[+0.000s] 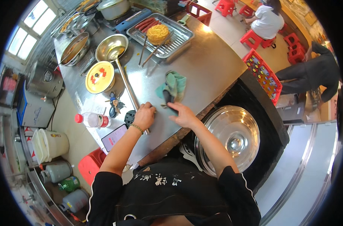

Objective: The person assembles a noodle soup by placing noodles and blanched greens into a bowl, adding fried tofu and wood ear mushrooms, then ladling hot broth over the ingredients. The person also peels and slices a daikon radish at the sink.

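My left hand [144, 116] is curled over the lower handle of a large metal ladle [126, 82], whose bowl lies further back on the steel worktop. My right hand [184, 115] has its fingers apart, their tips over a dark, handle-like object [168, 97]. That object lies on a crumpled green cloth [177, 82]; its far end is hidden. To the left are a yellow lidded enamel pot [99, 77], a bunch of keys [115, 104], a black object [129, 118] and a phone [114, 137]. Tongs [156, 52] rest against the tray behind the cloth.
A metal tray [178, 45] holds sausages [147, 25] and a round yellow food [158, 34]. A plastic bottle [95, 120] lies at left. A large round metal lid [236, 135] is by my right arm. Beyond are a red bottle crate [263, 76] and two people [267, 21].
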Action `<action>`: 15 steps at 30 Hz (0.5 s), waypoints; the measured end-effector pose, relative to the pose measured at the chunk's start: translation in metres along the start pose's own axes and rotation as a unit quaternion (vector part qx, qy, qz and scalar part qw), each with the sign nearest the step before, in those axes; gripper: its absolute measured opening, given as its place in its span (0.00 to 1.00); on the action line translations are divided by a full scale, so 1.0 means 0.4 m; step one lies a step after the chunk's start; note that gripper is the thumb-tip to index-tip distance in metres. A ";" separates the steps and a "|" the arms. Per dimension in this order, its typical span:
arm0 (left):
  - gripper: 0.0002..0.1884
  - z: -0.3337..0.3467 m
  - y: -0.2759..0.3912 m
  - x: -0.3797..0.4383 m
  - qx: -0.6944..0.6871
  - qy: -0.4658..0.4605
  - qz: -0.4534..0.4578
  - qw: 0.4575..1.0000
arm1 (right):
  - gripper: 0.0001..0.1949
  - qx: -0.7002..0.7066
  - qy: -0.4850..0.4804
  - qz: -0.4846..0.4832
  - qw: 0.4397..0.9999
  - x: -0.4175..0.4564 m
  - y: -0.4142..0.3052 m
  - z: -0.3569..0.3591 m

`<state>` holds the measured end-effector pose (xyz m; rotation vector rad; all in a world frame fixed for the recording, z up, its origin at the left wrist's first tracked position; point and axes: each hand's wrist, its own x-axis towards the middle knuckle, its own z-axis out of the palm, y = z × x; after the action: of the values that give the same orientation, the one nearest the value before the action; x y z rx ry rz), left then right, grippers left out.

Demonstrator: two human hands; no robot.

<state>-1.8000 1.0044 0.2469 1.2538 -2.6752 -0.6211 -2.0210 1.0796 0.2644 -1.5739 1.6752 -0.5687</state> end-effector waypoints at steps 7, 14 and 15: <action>0.06 -0.034 0.010 -0.028 -0.155 0.143 -0.022 0.977 | 0.32 -0.030 0.064 0.010 0.997 -0.017 -0.012 -0.064; 0.06 -0.112 0.017 -0.163 -0.365 0.156 -0.200 0.896 | 0.29 -0.217 0.033 0.001 0.976 0.007 -0.089 0.028; 0.05 -0.088 0.003 -0.186 -0.421 0.148 -0.204 0.871 | 0.29 -0.240 0.023 0.001 0.971 0.007 -0.094 0.046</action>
<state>-1.7429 1.0504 0.2837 1.4380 -1.5543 -1.3220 -1.9826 1.0746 0.2809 -1.9026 1.9487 -0.2030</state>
